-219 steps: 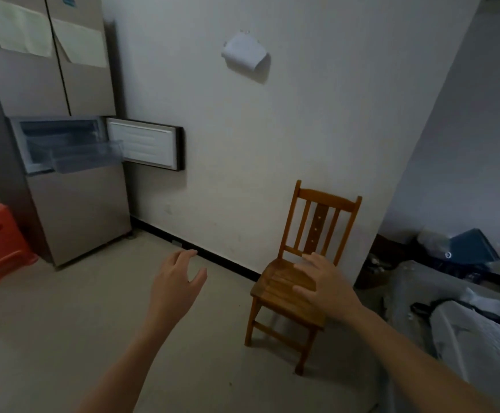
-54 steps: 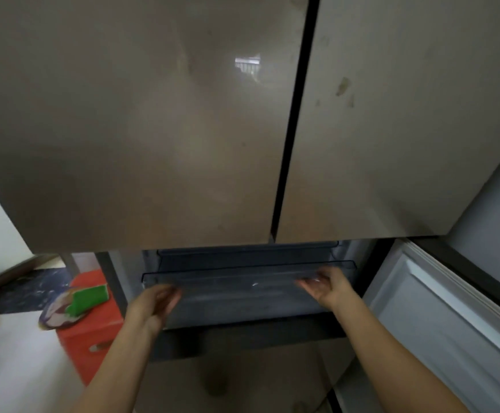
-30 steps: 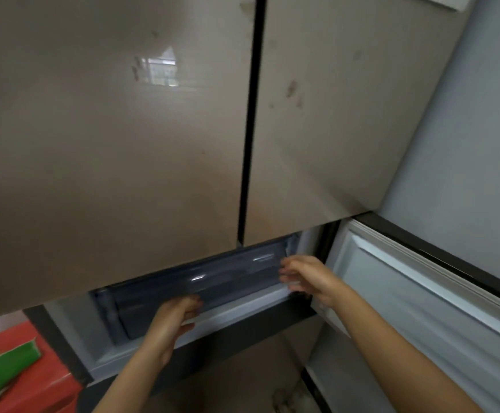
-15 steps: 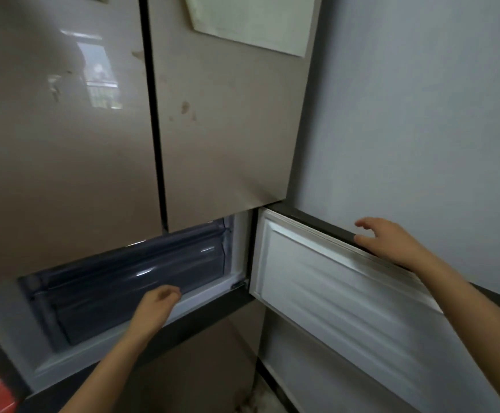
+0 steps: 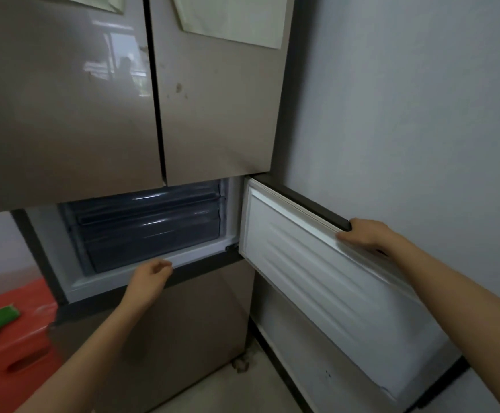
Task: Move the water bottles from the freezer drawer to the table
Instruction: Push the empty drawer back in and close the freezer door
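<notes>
Drawer sits in, no bottles visible; right hand grips door edge, left hand loose, empty; unloading seems finished.

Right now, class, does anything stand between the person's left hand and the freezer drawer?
Nothing visible does. The freezer door is swung open to the right, its top edge gripped by the right hand, and the left hand sits just below the freezer drawer front, holding nothing. The drawer's contents cannot be seen.
</notes>
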`<state>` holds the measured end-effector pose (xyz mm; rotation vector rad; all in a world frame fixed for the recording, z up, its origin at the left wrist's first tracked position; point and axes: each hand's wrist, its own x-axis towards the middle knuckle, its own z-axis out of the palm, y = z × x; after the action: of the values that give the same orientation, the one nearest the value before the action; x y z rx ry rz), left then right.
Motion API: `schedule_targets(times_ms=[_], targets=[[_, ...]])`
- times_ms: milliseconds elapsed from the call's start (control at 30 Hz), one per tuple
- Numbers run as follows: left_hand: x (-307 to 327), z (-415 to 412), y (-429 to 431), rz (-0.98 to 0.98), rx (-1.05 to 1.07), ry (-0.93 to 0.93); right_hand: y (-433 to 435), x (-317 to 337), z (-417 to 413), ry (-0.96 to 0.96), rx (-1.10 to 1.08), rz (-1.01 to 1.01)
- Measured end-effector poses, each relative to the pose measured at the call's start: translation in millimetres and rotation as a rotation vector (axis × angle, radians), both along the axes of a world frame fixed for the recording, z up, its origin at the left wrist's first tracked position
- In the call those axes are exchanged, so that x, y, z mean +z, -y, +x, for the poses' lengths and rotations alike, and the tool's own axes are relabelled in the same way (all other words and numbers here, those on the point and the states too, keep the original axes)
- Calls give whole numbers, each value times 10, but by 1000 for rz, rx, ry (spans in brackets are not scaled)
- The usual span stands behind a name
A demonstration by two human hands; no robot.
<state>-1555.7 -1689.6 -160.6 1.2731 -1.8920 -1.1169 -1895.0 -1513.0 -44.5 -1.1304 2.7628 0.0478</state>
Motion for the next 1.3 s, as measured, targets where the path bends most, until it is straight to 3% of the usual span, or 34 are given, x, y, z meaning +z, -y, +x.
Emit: schedule_targets(times_ms=[133, 367, 667, 767, 933, 1100, 1200, 1300], targets=[[93, 22, -150, -49, -32, -4, 21, 37, 339, 45, 74, 22], [398, 161, -162, -132, -172, -11, 210, 69, 859, 360, 126, -142], [889, 639, -8, -303, -469, 128, 753, -262, 1828, 250, 404, -290], [989, 869, 74, -262, -572, 174, 1025, -389, 2092, 246, 472, -293], [1050, 1224, 245, -333, -643, 414, 1419, -569, 2473, 146, 539, -353], [933, 1433, 388, -745, -496, 879, 1730, -705, 2648, 107, 595, -364], [716, 1425, 360, -957, -383, 900, 1859, -778, 2709, 81, 621, -379], [513, 1358, 286, -929, -348, 944, 1930, -831, 2739, 33, 651, -357]])
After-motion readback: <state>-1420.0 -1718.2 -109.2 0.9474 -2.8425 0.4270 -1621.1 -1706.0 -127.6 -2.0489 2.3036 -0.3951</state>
